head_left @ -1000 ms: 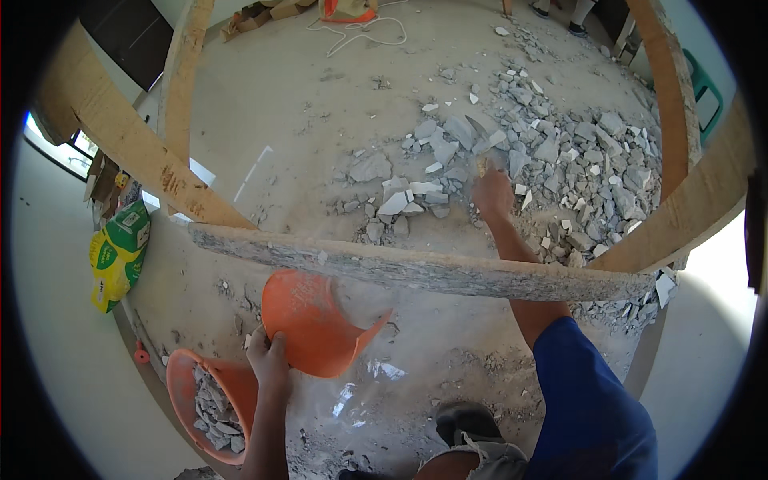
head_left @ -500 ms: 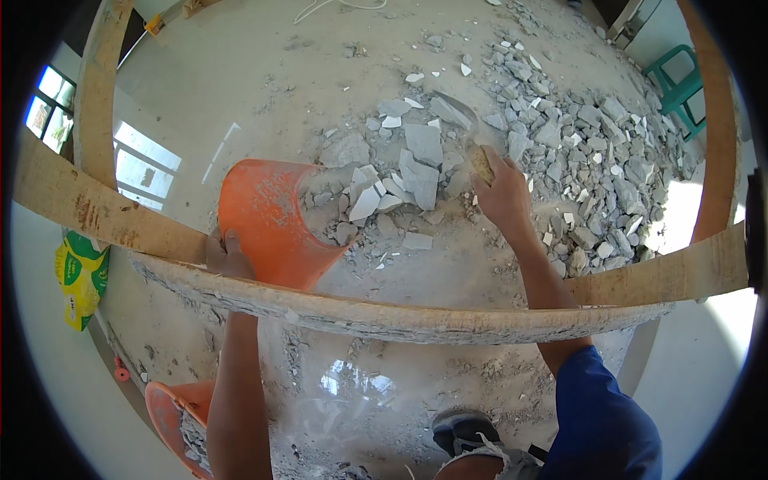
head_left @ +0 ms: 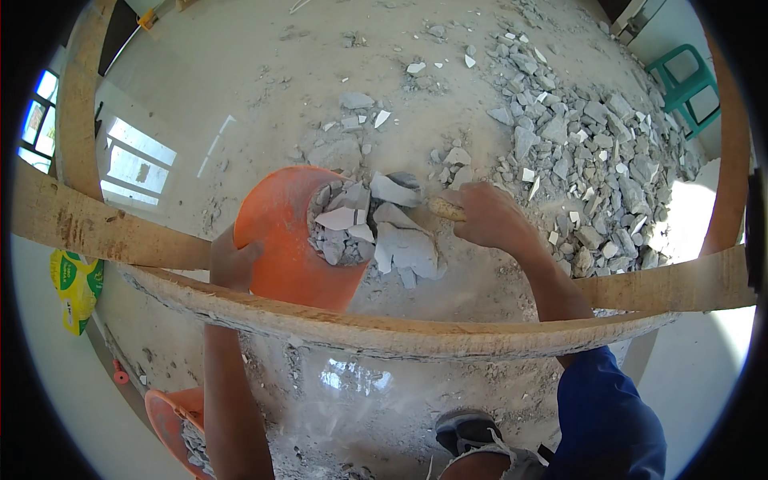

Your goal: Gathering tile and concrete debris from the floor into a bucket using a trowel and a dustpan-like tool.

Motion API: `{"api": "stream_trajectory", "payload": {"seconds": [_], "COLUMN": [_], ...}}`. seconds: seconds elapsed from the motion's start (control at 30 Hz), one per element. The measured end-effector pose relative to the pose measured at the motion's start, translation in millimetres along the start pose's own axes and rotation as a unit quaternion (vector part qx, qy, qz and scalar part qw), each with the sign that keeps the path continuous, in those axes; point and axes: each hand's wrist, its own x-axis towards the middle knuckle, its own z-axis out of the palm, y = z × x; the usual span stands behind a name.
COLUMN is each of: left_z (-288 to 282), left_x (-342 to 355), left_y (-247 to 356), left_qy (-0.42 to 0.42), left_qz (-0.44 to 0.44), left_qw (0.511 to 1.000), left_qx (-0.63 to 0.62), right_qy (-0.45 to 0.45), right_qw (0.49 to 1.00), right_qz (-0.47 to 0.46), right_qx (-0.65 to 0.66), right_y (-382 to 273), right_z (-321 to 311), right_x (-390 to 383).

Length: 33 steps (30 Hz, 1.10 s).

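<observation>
"How did the orange bucket [head_left: 276,228] look from your end?"

"I saw it tipped over on the dusty floor [head_left: 464,296], left of center and beyond the wooden bar [head_left: 400,336], mouth turned to the right. Its side was bright orange, smeared with dust, and grey rubble [head_left: 326,248] with a few white shards [head_left: 340,218] filled much of the mouth."

"Anything just outside it?"

"Broken slabs [head_left: 408,250], pale and jagged, lay right beside the rim, on the side toward the right hand [head_left: 496,218]."

"And the grip?"

"I had the left hand [head_left: 234,260] grasping the bucket's side, thumb along the outside. The right was clenched around a worn tan handle [head_left: 444,209]; its far end I could not make out."

"Farther out?"

"A rubble pile [head_left: 596,176] spread to the right, with a green stool [head_left: 684,84] standing past it. At lower left, a second orange bucket [head_left: 164,416] held more grey pieces [head_left: 194,448]. A yellow-and-green bag [head_left: 76,292] sat near the left wall [head_left: 48,344]."
</observation>
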Motion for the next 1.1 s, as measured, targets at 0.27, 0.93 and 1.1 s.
{"api": "stream_trajectory", "payload": {"seconds": [0.27,0.93,1.1], "left_z": [1,0,11], "left_x": [-178,-223,-187], "left_y": [-55,-18,-7], "left_qy": [0.094,0.286,0.255], "left_qz": [-0.169,-0.117,-0.078], "left_qw": [0.965,0.950,0.956], "left_qx": [-0.175,-0.044,0.122], "right_qy": [0.218,0.101,0.191], "right_qw": [0.958,0.988,0.958], "right_qz": [0.157,-0.039,0.208], "right_qx": [0.100,0.106,-0.040], "right_y": [-6,7,70], "right_z": [20,26,30], "right_x": [129,-39,-43]}}
